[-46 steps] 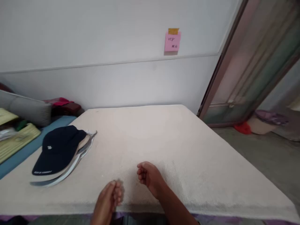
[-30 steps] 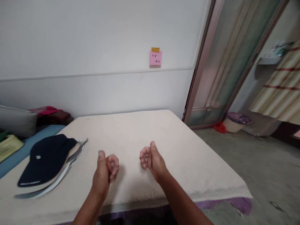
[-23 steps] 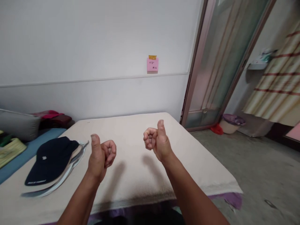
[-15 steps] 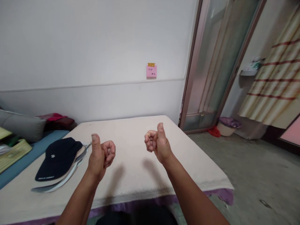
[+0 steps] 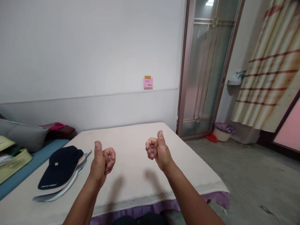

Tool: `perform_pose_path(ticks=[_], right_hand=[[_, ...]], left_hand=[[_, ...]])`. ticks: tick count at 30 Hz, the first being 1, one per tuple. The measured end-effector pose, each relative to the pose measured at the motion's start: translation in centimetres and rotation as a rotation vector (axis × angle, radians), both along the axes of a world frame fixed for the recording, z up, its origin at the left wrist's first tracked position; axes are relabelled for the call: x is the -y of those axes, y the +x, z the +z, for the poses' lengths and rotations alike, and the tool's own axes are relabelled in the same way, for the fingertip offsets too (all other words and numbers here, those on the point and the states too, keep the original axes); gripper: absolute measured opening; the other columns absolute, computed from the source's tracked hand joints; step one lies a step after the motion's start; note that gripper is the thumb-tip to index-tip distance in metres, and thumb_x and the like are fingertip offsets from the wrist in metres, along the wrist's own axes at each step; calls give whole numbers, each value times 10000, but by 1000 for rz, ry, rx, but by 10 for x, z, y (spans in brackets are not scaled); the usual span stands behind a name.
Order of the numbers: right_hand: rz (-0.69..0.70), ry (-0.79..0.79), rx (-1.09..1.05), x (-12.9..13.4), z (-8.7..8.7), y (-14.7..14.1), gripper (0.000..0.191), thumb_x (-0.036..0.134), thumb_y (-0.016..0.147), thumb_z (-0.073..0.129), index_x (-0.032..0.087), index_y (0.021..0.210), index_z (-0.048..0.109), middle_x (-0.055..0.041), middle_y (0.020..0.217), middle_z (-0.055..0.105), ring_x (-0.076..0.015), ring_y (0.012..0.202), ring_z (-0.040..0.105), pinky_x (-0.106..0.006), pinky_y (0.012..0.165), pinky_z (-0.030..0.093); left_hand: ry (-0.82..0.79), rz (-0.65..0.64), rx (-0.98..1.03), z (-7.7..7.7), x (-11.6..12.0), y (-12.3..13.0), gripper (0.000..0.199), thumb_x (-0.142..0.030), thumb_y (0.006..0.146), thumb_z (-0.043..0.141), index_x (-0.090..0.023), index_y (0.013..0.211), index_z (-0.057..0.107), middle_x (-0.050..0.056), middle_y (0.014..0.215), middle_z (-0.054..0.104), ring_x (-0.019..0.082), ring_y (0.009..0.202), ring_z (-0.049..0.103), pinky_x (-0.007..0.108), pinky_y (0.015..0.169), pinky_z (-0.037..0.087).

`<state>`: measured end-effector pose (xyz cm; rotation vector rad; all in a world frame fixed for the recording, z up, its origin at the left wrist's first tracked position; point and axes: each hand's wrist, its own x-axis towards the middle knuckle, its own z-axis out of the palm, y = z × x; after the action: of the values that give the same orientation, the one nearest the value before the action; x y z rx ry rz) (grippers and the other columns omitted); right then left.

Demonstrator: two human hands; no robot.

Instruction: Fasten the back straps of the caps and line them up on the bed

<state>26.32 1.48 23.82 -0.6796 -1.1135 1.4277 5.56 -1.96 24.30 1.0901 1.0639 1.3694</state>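
Above a cream-covered surface [image 5: 131, 140], both of my hands are raised with thumbs up and fingers curled in. My left hand [image 5: 102, 161] is a fist with nothing in it, just right of a stack of caps. The top one is a dark navy cap [image 5: 62, 165], its brim toward me; a lighter cap [image 5: 55, 195] shows beneath it. My right hand [image 5: 159, 151] makes the same thumbs-up fist, holds nothing and is apart from everything around it. Faint shadows of both hands fall on the cover.
A pink note [image 5: 148, 83] is taped to the white wall. At the left lie a grey cushion [image 5: 23, 134] and a yellow-green box [image 5: 16, 164]. To the right stand a glass-panelled door [image 5: 203, 78], a bin with a purple liner [image 5: 223, 132] and a striped curtain [image 5: 264, 78].
My view has tilted up a little, so the wall note, caps and surface sit lower in the picture. Both hands keep the same thumbs-up pose.
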Motion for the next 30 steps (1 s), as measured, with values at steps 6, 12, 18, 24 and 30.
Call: perform_pose_path(ticks=[6,12,18,24,30], right_hand=[[-17,-10,14,3,2,-1,733,814,740,250,157,552,517,26,413,403,-60,338,324,-213,374,218],[-58,-18,111,-7,-33,-8,529,629,807,400,155,622,547,25,468,473,-65,360,379,-208,381,258],[-197,-208,318,-14,-141,-44,65,203,661,459,185,660,521,44,493,510,-92,389,437,-217,411,288],[-289,-293,447,18,-246,-72,96,184,620,436,219,531,432,42,451,440,-129,432,410,-255,470,311],[-200,-201,559,21,-291,-83,80,170,619,432,224,567,461,20,482,467,-161,475,450,-279,513,343]], left_hand=[[9,-14,8,1,1,1,701,-773,761,198,-182,505,475,-74,340,253,46,330,105,198,373,51],[32,125,-79,-39,-5,9,402,-529,800,502,-182,598,503,-78,383,352,55,340,244,174,359,166],[-160,271,-62,-163,-6,47,276,-449,588,614,-184,650,567,-50,423,497,78,316,329,195,336,226],[-301,320,-17,-240,10,55,308,-494,531,618,-211,500,500,-59,361,418,84,291,300,217,353,207],[-255,368,5,-261,12,42,238,-436,577,646,-224,565,538,-60,411,410,102,354,325,236,409,228]])
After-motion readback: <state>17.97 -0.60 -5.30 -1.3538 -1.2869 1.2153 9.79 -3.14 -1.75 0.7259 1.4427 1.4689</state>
